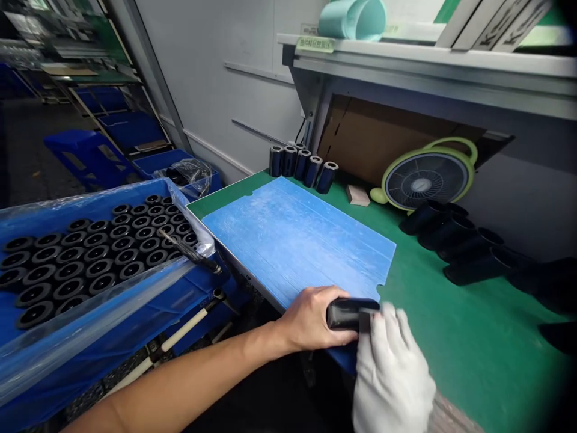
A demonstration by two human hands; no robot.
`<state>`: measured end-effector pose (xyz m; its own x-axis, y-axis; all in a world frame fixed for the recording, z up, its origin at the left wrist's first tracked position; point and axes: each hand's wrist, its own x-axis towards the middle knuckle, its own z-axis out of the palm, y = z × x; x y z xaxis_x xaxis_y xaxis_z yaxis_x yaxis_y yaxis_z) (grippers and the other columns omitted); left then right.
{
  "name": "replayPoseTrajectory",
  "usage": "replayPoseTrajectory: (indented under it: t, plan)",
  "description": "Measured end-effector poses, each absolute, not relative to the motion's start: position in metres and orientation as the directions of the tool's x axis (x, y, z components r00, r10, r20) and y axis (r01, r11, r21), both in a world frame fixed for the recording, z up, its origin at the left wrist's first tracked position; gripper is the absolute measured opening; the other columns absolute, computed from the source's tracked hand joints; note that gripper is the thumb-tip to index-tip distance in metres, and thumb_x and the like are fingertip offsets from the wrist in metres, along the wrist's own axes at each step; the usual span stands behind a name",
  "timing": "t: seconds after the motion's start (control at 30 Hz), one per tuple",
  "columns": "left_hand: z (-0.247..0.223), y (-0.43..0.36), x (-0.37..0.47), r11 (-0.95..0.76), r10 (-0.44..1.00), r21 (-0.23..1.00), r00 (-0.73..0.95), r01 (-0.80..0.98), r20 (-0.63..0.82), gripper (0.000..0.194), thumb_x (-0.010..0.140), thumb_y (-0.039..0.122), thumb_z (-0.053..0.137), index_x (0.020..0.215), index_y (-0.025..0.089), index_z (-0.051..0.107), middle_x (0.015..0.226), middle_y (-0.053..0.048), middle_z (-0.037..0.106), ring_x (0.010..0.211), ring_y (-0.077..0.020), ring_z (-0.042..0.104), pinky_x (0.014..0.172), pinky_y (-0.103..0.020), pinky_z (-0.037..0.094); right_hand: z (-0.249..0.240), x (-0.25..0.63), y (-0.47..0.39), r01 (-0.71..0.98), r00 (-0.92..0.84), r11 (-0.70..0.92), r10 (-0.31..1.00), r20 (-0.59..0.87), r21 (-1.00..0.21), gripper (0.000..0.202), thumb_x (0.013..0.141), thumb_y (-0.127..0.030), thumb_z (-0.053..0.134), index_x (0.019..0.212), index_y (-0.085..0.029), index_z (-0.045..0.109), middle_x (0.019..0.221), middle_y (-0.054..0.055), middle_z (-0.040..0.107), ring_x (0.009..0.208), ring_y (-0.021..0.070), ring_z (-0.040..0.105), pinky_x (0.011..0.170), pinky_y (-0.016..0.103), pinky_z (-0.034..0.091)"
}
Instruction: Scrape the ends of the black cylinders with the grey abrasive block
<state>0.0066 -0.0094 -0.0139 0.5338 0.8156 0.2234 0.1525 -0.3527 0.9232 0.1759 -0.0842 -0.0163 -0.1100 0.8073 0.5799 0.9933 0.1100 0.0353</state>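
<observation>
1. One black cylinder (340,315) lies sideways between my two hands, just above the near end of a blue board.
2. My bare left hand (309,319) has its fingers curled narrowly round the cylinder's left end.
3. My right hand (393,367), in a white glove, keeps its fingers close together and pinches one small piece (364,320) against the cylinder's right end; it is too blurred for me to tell what it is.
4. Under this work runs one green desk (433,337), with the one blue board (293,240) flat on it.
5. To my left is one blue bin (180,300), lined with clear plastic. I count more than thirty black tubes (97,255) upright in it, and one slender dark tool (192,249) rests across its right rim.
6. On the right of the desk are at least five dark tubes (478,264); blur and shadow hide the exact number.
7. Along the far side I see six upright shiny cylinders (312,172), one pale block (358,195) and one green-rimmed fan (426,180).
8. Beyond are one shelf (406,57) carrying a teal roll (345,21), a pale wall (211,36), and, far left, one blue stool (81,147).
</observation>
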Motion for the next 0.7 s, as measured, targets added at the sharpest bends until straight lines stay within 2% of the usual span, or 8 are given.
replayPoseTrajectory:
  t: [0.1, 0.27, 0.43, 0.6, 0.7]
  plan:
    - [-0.014, -0.009, 0.006, -0.368, 0.811, 0.914, 0.539, 0.169, 0.227, 0.05, 0.074, 0.038, 0.085, 0.119, 0.019, 0.074, 0.108, -0.008, 0.08, 0.094, -0.0262, 0.077, 0.085, -0.033, 0.059, -0.015, 0.176, -0.076, 0.999, 0.018, 0.001, 0.814, 0.581, -0.032, 0.041, 0.106, -0.019, 0.038, 0.141, -0.01, 0.057, 0.153, 0.02, 0.053, 0.15, 0.0356, 0.042, 0.11, 0.053, 0.052]
    - [-0.015, -0.008, 0.007, -0.336, 0.821, 0.926, 0.536, 0.174, 0.198, 0.049, 0.073, 0.038, 0.086, 0.117, 0.02, 0.075, 0.105, -0.007, 0.081, 0.091, -0.0249, 0.077, 0.082, -0.031, 0.06, -0.016, 0.177, -0.085, 0.995, -0.09, 0.104, 0.813, 0.575, 0.008, 0.046, 0.105, -0.019, 0.036, 0.147, -0.012, 0.053, 0.155, 0.019, 0.051, 0.154, 0.0347, 0.035, 0.108, 0.052, 0.054]
    - [-0.014, -0.008, 0.008, -0.355, 0.826, 0.917, 0.521, 0.18, 0.217, 0.05, 0.072, 0.038, 0.086, 0.116, 0.019, 0.075, 0.105, -0.006, 0.08, 0.092, -0.0247, 0.077, 0.081, -0.031, 0.059, -0.013, 0.175, -0.075, 0.998, 0.054, -0.031, 0.81, 0.584, -0.05, 0.042, 0.107, -0.021, 0.036, 0.14, -0.01, 0.06, 0.153, 0.019, 0.053, 0.149, 0.0356, 0.044, 0.109, 0.053, 0.052]
    - [-0.014, -0.007, 0.007, -0.337, 0.819, 0.927, 0.537, 0.163, 0.203, 0.049, 0.071, 0.038, 0.087, 0.115, 0.02, 0.076, 0.103, -0.005, 0.08, 0.089, -0.0233, 0.077, 0.08, -0.03, 0.059, -0.019, 0.177, -0.083, 0.992, -0.085, 0.121, 0.779, 0.621, -0.017, 0.047, 0.107, -0.025, 0.036, 0.147, -0.006, 0.053, 0.152, 0.025, 0.052, 0.15, 0.0393, 0.04, 0.109, 0.058, 0.052]
    - [-0.015, -0.008, 0.008, -0.363, 0.82, 0.916, 0.525, 0.169, 0.227, 0.051, 0.071, 0.037, 0.087, 0.118, 0.02, 0.075, 0.107, -0.006, 0.08, 0.093, -0.0243, 0.077, 0.083, -0.031, 0.059, -0.019, 0.181, -0.073, 0.997, 0.035, 0.012, 0.8, 0.599, -0.073, 0.044, 0.107, -0.024, 0.036, 0.141, -0.009, 0.059, 0.151, 0.021, 0.055, 0.148, 0.0378, 0.044, 0.109, 0.057, 0.052]
